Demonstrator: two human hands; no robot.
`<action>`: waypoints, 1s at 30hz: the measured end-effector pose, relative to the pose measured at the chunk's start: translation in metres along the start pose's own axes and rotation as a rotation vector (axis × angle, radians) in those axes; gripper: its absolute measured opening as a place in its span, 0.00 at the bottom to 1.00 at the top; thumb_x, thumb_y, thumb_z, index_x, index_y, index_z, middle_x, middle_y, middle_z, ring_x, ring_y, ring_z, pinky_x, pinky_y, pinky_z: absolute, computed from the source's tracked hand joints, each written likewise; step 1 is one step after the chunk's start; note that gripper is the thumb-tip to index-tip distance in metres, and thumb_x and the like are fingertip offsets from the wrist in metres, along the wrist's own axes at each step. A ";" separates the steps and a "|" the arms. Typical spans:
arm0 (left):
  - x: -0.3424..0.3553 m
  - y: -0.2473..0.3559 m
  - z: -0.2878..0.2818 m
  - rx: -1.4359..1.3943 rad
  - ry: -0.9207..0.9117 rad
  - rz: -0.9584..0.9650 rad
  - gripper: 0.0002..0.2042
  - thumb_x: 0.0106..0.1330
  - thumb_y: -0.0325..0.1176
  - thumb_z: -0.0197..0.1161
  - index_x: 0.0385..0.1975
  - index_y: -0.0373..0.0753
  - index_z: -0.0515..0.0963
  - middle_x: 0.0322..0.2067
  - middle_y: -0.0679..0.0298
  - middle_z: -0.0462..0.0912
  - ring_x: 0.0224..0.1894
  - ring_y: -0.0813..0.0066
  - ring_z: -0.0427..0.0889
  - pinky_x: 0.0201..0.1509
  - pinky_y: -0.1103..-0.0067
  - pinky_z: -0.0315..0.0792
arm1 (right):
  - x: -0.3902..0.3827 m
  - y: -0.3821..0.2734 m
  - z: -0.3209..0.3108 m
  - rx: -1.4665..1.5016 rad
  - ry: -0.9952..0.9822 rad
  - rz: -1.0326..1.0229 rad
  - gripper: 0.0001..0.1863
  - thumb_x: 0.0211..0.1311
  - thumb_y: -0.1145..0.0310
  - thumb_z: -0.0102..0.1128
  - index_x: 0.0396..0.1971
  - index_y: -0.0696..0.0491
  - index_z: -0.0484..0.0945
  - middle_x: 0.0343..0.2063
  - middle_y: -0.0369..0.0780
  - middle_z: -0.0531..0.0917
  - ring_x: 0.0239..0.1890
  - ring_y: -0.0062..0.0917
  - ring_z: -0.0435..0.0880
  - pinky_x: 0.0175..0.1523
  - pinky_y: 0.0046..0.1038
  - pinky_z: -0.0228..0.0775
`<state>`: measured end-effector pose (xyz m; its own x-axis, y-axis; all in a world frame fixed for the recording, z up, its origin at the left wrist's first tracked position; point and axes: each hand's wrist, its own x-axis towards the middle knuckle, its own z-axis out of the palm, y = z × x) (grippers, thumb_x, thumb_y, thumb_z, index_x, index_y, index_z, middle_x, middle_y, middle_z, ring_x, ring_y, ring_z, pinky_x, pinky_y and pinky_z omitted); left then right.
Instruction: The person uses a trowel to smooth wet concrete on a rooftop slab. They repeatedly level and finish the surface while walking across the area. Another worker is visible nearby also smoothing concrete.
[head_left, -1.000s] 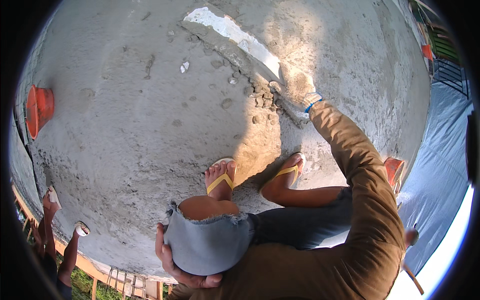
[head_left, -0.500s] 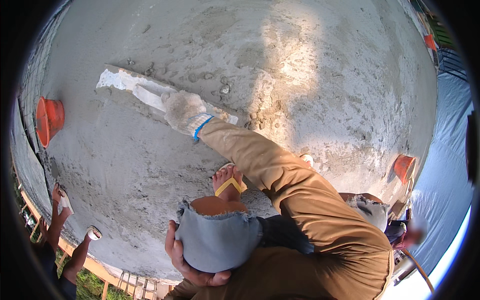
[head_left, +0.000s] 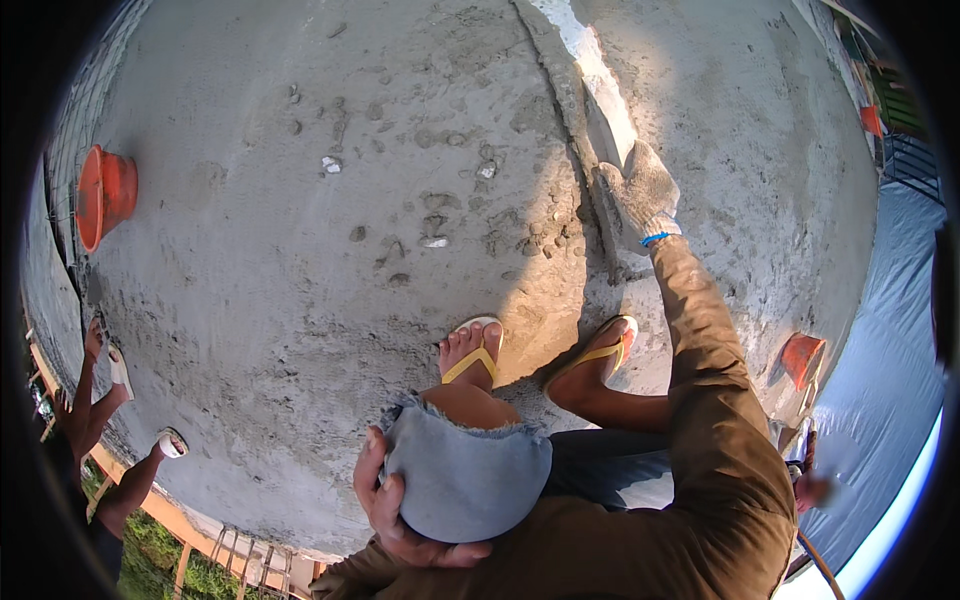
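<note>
I have the long finishing float (head_left: 608,95) at the top centre of the frame, flat on the grey concrete slab (head_left: 290,330) and running out past the upper rim. Its white-smeared face slants down to the gloved right hand (head_left: 645,195), which is closed over its lower part (the fingertips are hidden from me). A ridge of wet concrete (head_left: 565,85) follows the float's left edge, down to just above the yellow-strapped flip-flops (head_left: 486,358).

At lower centre, the bare left hand (head_left: 405,520) curls loosely, fingers parted, around the frayed denim knee (head_left: 465,475).

Leftward, I see a wide, crumb-dotted stretch of slab between float and orange bucket (head_left: 107,197). Rightward the stretch is narrower, bounded by blue tarp (head_left: 885,330), with a second orange bucket (head_left: 803,360) near that edge. At lower left, a co-worker's sandalled feet (head_left: 120,372) stand near the slab's timber border (head_left: 170,505).
</note>
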<state>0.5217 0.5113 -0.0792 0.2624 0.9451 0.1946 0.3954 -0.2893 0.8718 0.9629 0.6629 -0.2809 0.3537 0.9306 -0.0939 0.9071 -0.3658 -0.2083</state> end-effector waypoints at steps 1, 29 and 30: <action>0.003 0.000 0.001 0.003 -0.012 0.007 0.57 0.61 0.75 0.62 0.77 0.31 0.54 0.68 0.21 0.59 0.70 0.33 0.68 0.71 0.51 0.68 | -0.008 0.009 0.006 -0.001 0.017 0.002 0.29 0.62 0.46 0.70 0.49 0.56 0.76 0.41 0.52 0.86 0.46 0.51 0.87 0.49 0.47 0.79; -0.003 0.017 0.017 0.002 0.123 -0.117 0.53 0.62 0.71 0.63 0.76 0.33 0.58 0.67 0.24 0.61 0.71 0.34 0.67 0.71 0.51 0.68 | -0.064 -0.128 0.048 0.323 -0.264 -0.117 0.25 0.63 0.58 0.66 0.53 0.60 0.74 0.38 0.54 0.87 0.40 0.53 0.88 0.45 0.50 0.81; -0.004 0.019 0.016 0.030 0.133 -0.111 0.53 0.62 0.71 0.63 0.76 0.33 0.58 0.67 0.23 0.62 0.70 0.33 0.67 0.70 0.51 0.68 | -0.068 -0.135 0.051 0.325 -0.315 -0.146 0.25 0.63 0.59 0.66 0.53 0.61 0.73 0.37 0.54 0.87 0.40 0.52 0.88 0.45 0.50 0.81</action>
<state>0.5421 0.4997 -0.0709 0.0981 0.9826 0.1576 0.4420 -0.1849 0.8778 0.8048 0.6486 -0.2961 0.0961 0.9420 -0.3217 0.8061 -0.2632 -0.5301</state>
